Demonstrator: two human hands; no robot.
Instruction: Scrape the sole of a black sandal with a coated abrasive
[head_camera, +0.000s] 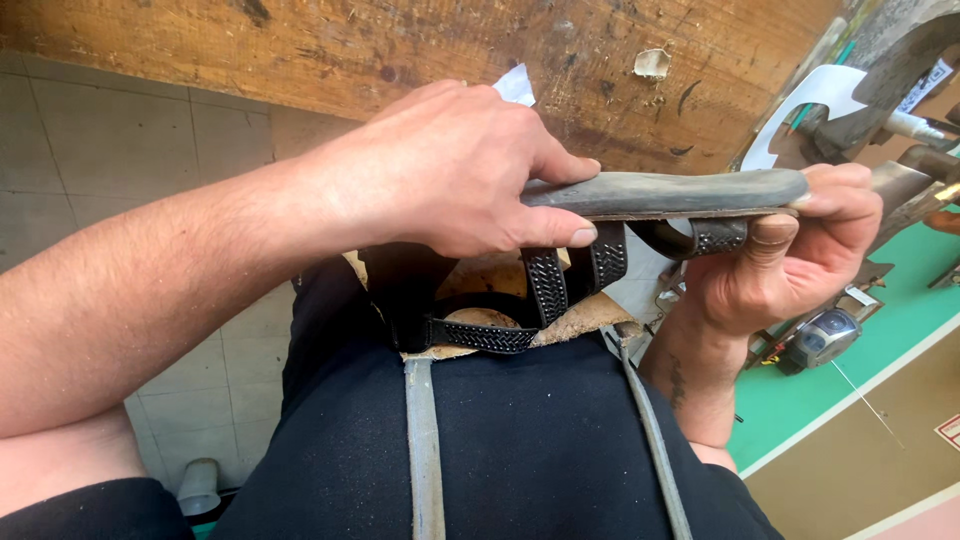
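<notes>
The person holds a sandal sole (690, 192) level above the lap, edge-on to the camera, in front of a worn wooden board (420, 50). The left hand (450, 170) lies over the top of the sole near its one end, fingers curled down and thumb tip pressed against the side edge, so it clamps the sole from above. The right hand (790, 260) cups the other end from below, thumb tucked under the rim and fingertips bearing on the tip. The sole looks thin, dark grey and rubbery on top with a brownish layer beneath; it will likely flex a little but hold its shape, and it seems light enough to steady with two fingers. Its edges give the firmest hold, as the top face looks smooth and may slide under a loose grip. From the underside hang black straps (560, 280) with a woven, braided pattern, soft and floppy, looping down to a tan leather piece (580, 320) resting on the black apron (520, 430) over the knees. The straps would twist if pulled alone, so the sole is the better place to hold. A small device (820, 335) lies on the green floor (860, 370) at the right; what it is I cannot quite tell.
</notes>
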